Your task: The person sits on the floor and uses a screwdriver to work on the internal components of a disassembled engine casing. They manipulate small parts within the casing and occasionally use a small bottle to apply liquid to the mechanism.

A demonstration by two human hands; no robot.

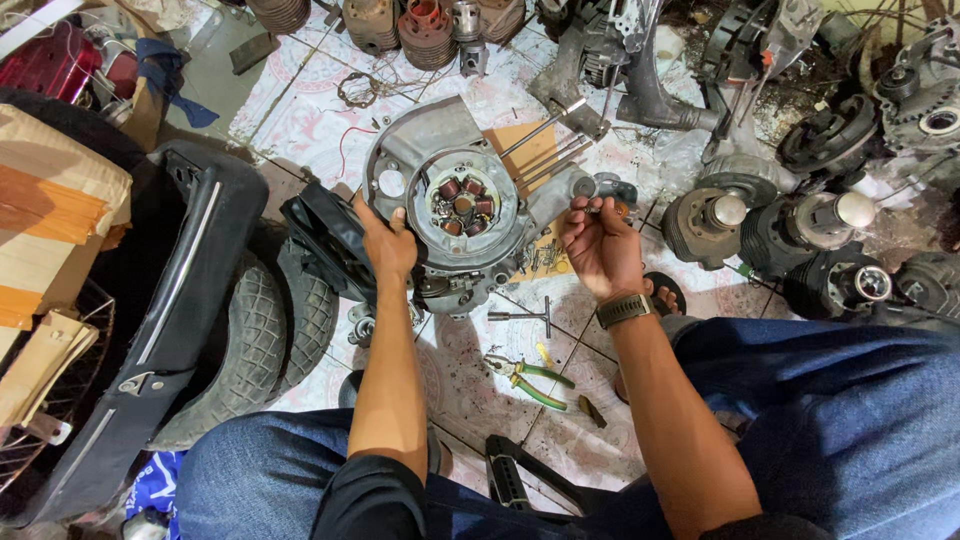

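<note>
A grey metal engine case (425, 140) with a round stator plate and copper coils (462, 203) lies on the tiled floor in front of me. My left hand (387, 243) grips the case's left edge beside a black cover (328, 238). My right hand (600, 245), with a watch on its wrist, is curled to the right of the case, pinching a small metal part (590, 208) between its fingertips. Long studs (545, 150) stick out from the case's upper right.
Green-handled pliers (528, 380) and a T-handle wrench (525, 316) lie on the floor near my knees. A tyre (250, 340) and dark body panel (185, 300) sit at left. Cylinders and engine parts (800, 230) crowd the right and back.
</note>
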